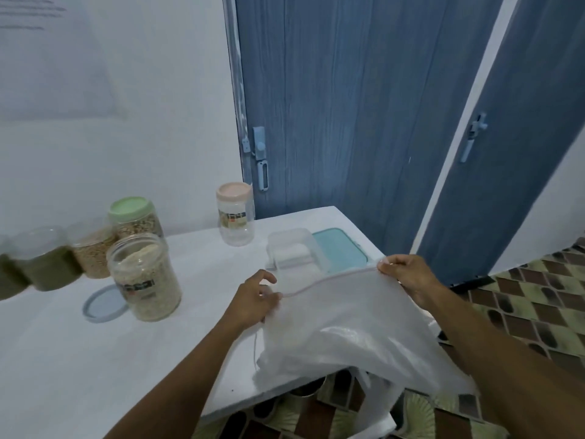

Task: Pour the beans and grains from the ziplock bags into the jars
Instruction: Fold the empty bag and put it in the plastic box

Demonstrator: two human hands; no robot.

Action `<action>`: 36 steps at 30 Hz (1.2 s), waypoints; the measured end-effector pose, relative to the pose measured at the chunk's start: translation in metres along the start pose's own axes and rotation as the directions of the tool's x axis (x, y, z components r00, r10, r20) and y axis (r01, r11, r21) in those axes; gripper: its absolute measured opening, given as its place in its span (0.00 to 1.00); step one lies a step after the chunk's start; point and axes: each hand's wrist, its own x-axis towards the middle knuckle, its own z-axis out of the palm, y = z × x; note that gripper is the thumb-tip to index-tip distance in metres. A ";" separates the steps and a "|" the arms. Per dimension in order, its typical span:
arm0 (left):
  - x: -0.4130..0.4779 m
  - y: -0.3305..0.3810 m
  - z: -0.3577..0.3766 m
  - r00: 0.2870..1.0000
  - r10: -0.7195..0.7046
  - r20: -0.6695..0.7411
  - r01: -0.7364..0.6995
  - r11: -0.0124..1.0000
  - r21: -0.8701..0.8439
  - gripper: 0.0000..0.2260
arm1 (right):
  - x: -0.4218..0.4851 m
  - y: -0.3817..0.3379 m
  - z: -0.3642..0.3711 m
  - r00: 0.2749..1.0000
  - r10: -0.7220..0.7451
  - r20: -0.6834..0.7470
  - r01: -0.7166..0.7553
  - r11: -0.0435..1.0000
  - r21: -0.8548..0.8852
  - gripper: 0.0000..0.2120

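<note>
Currently left grip point(256, 299) and right grip point(408, 277) each pinch one end of the ziplock bag point(348, 327) zip strip. The bag sags over the near table point(95, 359) edge, contents unclear. Likely target is the clear container point(291, 248) just beyond the bag. Lift the bag's belly first, keep the mouth taut and narrow over the rim, tip slowly. Open grain jar point(145, 280) at left looks nearly full.

No legible text; labels on open jar point(144, 280) and pink-lidded jar point(235, 217) blurred.
</note>
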 end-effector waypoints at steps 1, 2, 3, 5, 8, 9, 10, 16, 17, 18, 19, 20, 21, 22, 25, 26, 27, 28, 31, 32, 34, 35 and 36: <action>0.005 -0.001 0.004 1.000 0.001 -0.013 -0.001 0.999 0.040 0.09 | 0.007 0.002 -0.002 0.999 0.015 0.040 -0.015 1.000 -0.017 0.07; 0.011 -0.002 0.008 0.999 0.013 -0.043 -0.008 0.994 0.107 0.11 | 0.013 0.004 -0.003 0.997 0.026 0.072 -0.024 0.999 -0.026 0.07; 0.017 -0.002 0.011 0.995 0.041 -0.091 -0.022 0.979 0.200 0.12 | 0.018 0.004 -0.004 0.995 0.025 0.098 -0.022 0.999 -0.031 0.06; 0.027 0.000 0.017 0.964 0.166 -0.206 -0.065 0.903 0.426 0.14 | 0.025 0.005 -0.006 0.990 -0.014 0.140 0.027 0.995 -0.097 0.04; 0.045 0.025 0.029 0.925 0.355 -0.137 -0.193 0.749 0.634 0.17 | 0.035 0.007 -0.007 0.981 -0.046 0.187 0.085 0.976 -0.202 0.05; 0.051 0.038 0.036 0.934 0.353 -0.057 -0.227 0.710 0.667 0.18 | 0.040 0.008 -0.008 0.979 -0.048 0.198 0.092 0.970 -0.223 0.06; 0.058 0.050 0.044 0.942 0.334 0.034 -0.261 0.664 0.701 0.19 | 0.046 0.011 -0.008 0.978 -0.049 0.203 0.099 0.965 -0.242 0.06; 0.092 0.065 0.099 0.966 0.077 0.245 -0.252 0.478 0.842 0.22 | 0.081 0.031 -0.011 0.957 -0.106 0.271 0.215 0.885 -0.412 0.05; 0.095 0.060 0.103 0.972 0.079 0.222 -0.231 0.495 0.838 0.20 | 0.084 0.036 -0.013 0.955 -0.117 0.274 0.227 0.880 -0.417 0.05; 0.096 0.056 0.105 0.976 0.093 0.198 -0.217 0.528 0.821 0.18 | 0.086 0.039 -0.014 0.954 -0.129 0.272 0.238 0.877 -0.417 0.05; 0.097 0.055 0.106 0.978 0.117 0.175 -0.210 0.561 0.800 0.17 | 0.088 0.040 -0.015 0.950 -0.146 0.275 0.254 0.873 -0.415 0.05; 0.098 0.054 0.105 0.977 0.149 0.153 -0.212 0.579 0.787 0.18 | 0.091 0.040 -0.016 0.946 -0.165 0.281 0.274 0.868 -0.414 0.05; 0.099 0.055 0.104 0.974 0.183 0.135 -0.218 0.578 0.786 0.18 | 0.093 0.039 -0.015 0.940 -0.182 0.287 0.293 0.863 -0.412 0.05; 0.100 0.058 0.101 0.969 0.218 0.113 -0.220 0.568 0.793 0.19 | 0.097 0.038 -0.014 0.937 -0.196 0.291 0.306 0.862 -0.405 0.05; 0.103 0.069 0.092 0.959 0.276 0.060 -0.202 0.523 0.828 0.19 | 0.108 0.033 -0.006 0.939 -0.204 0.276 0.301 0.875 -0.378 0.07; 0.104 0.072 0.090 0.959 0.279 0.058 -0.198 0.508 0.838 0.20 | 0.112 0.033 -0.003 0.945 -0.197 0.260 0.287 0.881 -0.376 0.09; 0.103 0.075 0.088 0.958 0.280 0.063 -0.200 0.495 0.846 0.21 | 0.115 0.033 0.001 0.952 -0.189 0.241 0.270 0.888 -0.371 0.10; 0.102 0.077 0.088 0.955 0.288 0.067 -0.207 0.488 0.848 0.21 | 0.118 0.034 0.005 0.960 -0.176 0.218 0.246 0.901 -0.358 0.11; 0.095 0.075 0.089 0.941 0.333 0.064 -0.230 0.488 0.842 0.22 | 0.125 0.033 0.013 0.982 -0.142 0.129 0.174 0.940 -0.293 0.11; 0.092 0.073 0.089 0.936 0.347 0.058 -0.234 0.492 0.838 0.22 | 0.126 0.031 0.016 0.987 -0.132 0.096 0.153 0.953 -0.263 0.11; 0.089 0.068 0.090 0.933 0.358 0.040 -0.229 0.502 0.834 0.22 | 0.127 0.026 0.020 0.992 -0.118 0.037 0.123 0.973 -0.197 0.10; 0.088 0.064 0.089 0.933 0.357 0.038 -0.225 0.501 0.836 0.22 | 0.129 0.023 0.022 0.993 -0.115 0.015 0.116 0.979 -0.168 0.09; 0.088 0.061 0.088 0.936 0.351 0.038 -0.221 0.499 0.838 0.22 | 0.130 0.019 0.024 0.993 -0.117 0.005 0.117 0.983 -0.139 0.09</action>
